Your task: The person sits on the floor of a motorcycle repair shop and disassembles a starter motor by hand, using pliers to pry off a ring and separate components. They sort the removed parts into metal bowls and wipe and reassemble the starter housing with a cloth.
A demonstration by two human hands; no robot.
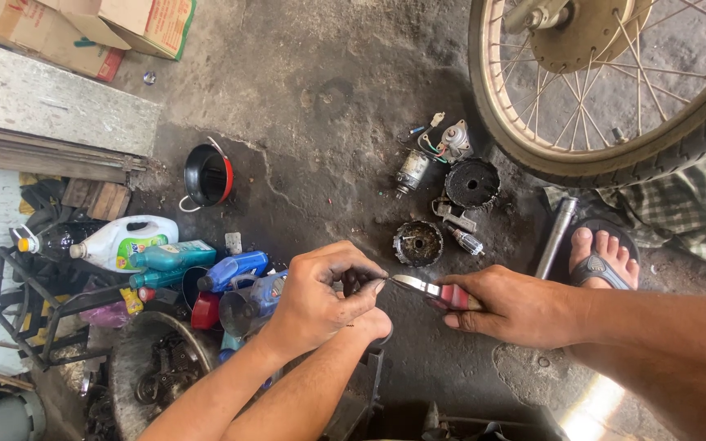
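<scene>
My left hand [320, 298] pinches a small dark part [356, 282] between thumb and fingers. My right hand [516, 306] grips red-handled pliers [449, 295], and their metal jaws point left and meet the part at my left fingertips. Both hands hover over the dirty concrete floor. A second forearm [304, 392] lies alongside my left arm, and its hand is hidden behind mine. Just beyond my hands a round dark toothed housing [418, 243] rests on the floor.
Further back lie another round black housing [472, 183], a motor armature [410, 171], a small wired motor [453, 139] and a metal tube [556, 237]. A spoked wheel [606, 122] stands top right beside a sandalled foot [602, 253]. Bottles [172, 256], a red-black bowl [208, 174] and a parts pan [161, 371] crowd the left.
</scene>
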